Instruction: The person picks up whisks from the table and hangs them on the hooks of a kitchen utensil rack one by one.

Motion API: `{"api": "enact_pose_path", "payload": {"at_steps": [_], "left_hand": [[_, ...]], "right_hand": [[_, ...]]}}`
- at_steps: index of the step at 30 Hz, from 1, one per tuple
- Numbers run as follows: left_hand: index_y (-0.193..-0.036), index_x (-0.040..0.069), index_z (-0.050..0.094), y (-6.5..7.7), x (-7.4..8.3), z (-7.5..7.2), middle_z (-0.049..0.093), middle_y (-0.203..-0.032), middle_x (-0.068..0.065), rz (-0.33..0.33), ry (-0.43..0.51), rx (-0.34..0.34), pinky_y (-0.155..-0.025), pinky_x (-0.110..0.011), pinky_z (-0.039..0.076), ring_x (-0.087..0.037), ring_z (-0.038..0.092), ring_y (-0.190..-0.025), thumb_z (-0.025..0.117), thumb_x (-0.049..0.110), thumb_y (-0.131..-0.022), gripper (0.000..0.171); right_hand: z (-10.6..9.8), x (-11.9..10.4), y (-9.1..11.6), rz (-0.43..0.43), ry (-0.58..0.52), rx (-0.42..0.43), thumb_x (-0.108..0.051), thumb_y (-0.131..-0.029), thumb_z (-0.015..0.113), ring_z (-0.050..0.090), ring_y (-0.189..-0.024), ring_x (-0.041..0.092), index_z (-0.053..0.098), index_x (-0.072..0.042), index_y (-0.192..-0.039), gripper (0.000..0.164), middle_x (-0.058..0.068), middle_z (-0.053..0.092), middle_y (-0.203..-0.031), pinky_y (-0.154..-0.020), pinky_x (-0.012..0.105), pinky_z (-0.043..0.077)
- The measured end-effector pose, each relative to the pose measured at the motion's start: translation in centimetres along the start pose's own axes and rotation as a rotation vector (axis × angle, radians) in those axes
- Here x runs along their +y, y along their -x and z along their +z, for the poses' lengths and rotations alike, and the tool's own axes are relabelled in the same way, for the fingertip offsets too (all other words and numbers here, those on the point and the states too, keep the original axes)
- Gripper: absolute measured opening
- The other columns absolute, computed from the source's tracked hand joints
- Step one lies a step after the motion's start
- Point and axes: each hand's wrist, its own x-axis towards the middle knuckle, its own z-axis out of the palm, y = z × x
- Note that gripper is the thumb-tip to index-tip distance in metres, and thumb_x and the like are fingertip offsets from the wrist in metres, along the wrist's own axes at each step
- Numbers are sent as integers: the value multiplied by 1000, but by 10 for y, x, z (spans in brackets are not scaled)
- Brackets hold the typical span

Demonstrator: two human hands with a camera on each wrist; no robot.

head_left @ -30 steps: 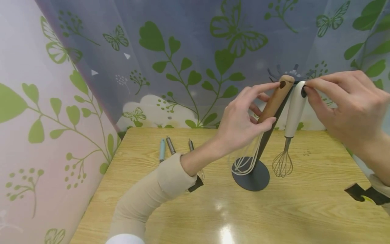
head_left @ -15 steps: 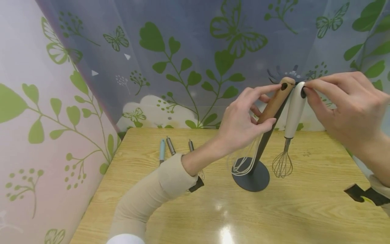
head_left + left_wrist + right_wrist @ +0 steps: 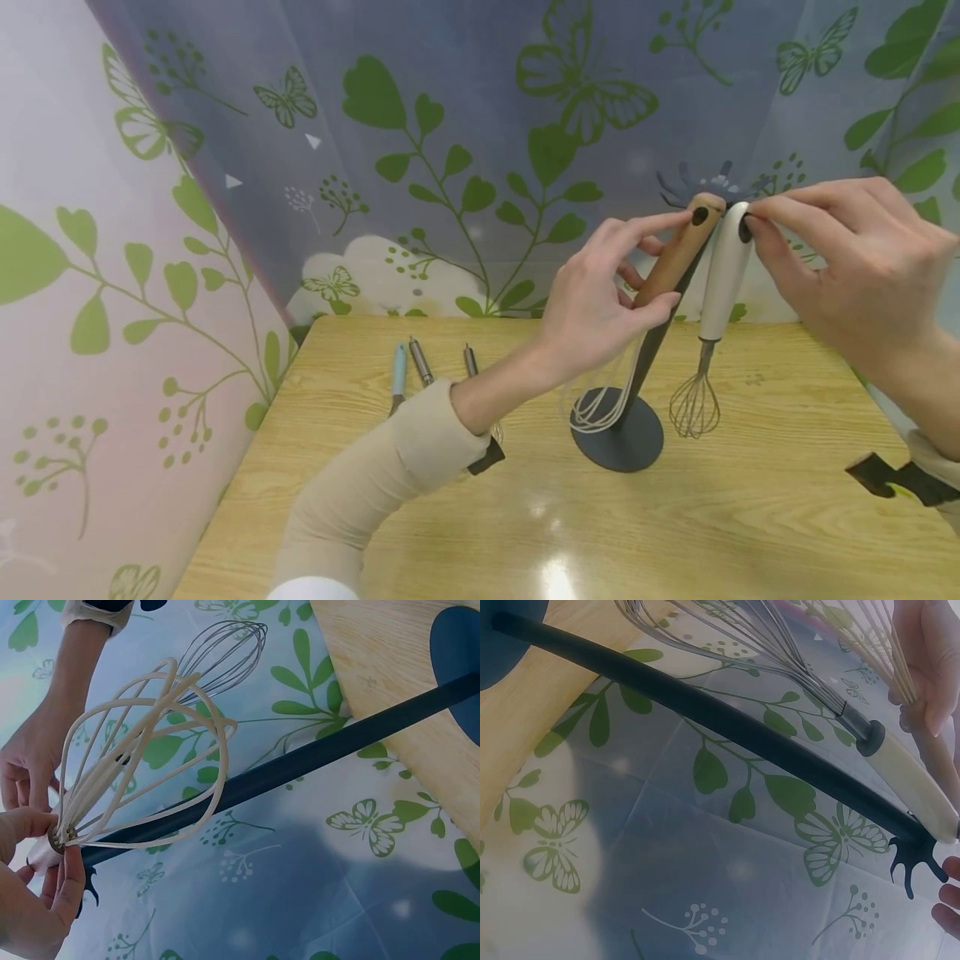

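My left hand [image 3: 596, 287] grips a whisk with a wooden handle [image 3: 672, 257], thumb low on the handle and index fingertip near the hole at its top. Its cream wire loops hang downward, seen large in the left wrist view. My right hand [image 3: 862, 258] pinches the top end of a second whisk with a white handle [image 3: 722, 287], beside its dark hole. That whisk's metal wires [image 3: 695, 408] point down. Both handle tops are right at the hooks [image 3: 678, 190] of a dark utensil stand, whose slanting pole [image 3: 727, 727] shows clearly in the right wrist view.
The stand's round base [image 3: 637, 446] rests on the wooden table [image 3: 600, 533]. Farther left lie a blue-handled utensil [image 3: 399, 367] and two metal-handled ones [image 3: 420, 358], partly covered by my left sleeve [image 3: 420, 446]. A leaf-patterned curtain [image 3: 450, 83] hangs behind the table.
The wooden handle's top has shifted slightly down and right, and its hole shows more fully past my left fingertip. My right hand and the white-handled whisk have hardly moved.
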Motion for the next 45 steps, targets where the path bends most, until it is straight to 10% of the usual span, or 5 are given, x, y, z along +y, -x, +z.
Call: {"api": "enact_pose_path", "payload": {"at_steps": [45], "left_hand": [[-145, 9, 60, 0, -11, 16, 66, -118, -11, 78, 56, 116, -68, -8, 57, -10, 67, -81, 80, 13, -94, 55]], "right_hand": [[-1, 2, 0, -7, 16, -17, -9, -94, 73, 64, -77, 52, 79, 6, -90, 16, 30, 73, -83, -59, 67, 45]]}}
